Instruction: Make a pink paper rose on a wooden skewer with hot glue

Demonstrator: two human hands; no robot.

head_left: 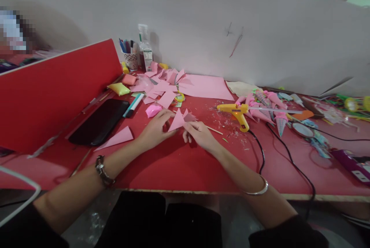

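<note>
Folded pink paper [177, 121] is held just above the red tabletop [173, 176], between front and back edges. Left hand [157, 128] and right hand [199, 134] pinch its opposite sides, thumbs against fingers; uneven pressure could crease it or let it slip. Rightward lies a yellow glue gun [238, 113]; a snag on its black cord [263, 155] could drag it. Near the back edge, leftward, a patterned cup [131, 61] holds pens [126, 46]; the adjacent bottle [146, 47] apparently contains dark liquid.

A craft workspace — glue gun [237, 109], paper scraps [167, 99] (pens [126, 46] too).
</note>
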